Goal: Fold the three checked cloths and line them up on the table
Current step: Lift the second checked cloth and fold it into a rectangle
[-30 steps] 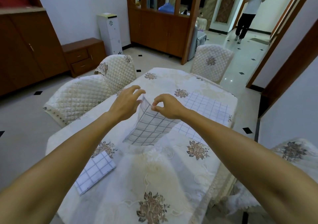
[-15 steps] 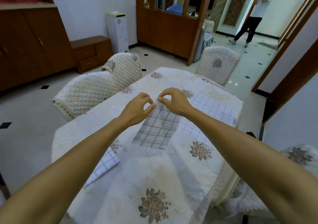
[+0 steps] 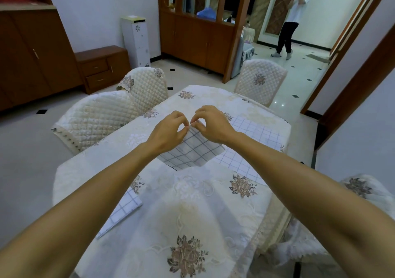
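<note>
Checked cloths: 3 on table (image 3: 213, 224), which has a cream floral cover.
Folded cloth (image 3: 123, 212): near-left of table, by the left edge, lying flat; partly hidden under left forearm. Well apart from the other two.
Left hand (image 3: 168, 132): over table centre, thumb + forefinger pinched together on top edge of held cloth. Other fingers curled.
Held cloth (image 3: 191, 151): mid-table, folded narrow, top edge lifted betw both hands, lower part spreading down to the tabletop. Dark grid lines on grey-white. Its right side overlaps the flat cloth.
Right hand (image 3: 213, 126): just beside left hand, fingertips nearly touching it. Thumb + forefinger clamped on same top edge of held cloth.
Flat cloth (image 3: 254, 141): far-right of table, spread open, unfolded, reaching close to the right edge. Partly covered by right forearm and held cloth.
Chairs: 2 quilted ones (image 3: 100, 115) at left side of table, 1 (image 3: 259, 81) at far end, another cover (image 3: 359, 190) at right, low in frame.
Room bkgd: wood cabinets at left, white narrow stand (image 3: 135, 40) by wall, wood partition w/ glass behind table.
Person (image 3: 290, 19): standing in far doorway, top right, white top + dark trousers, arms raised.
</note>
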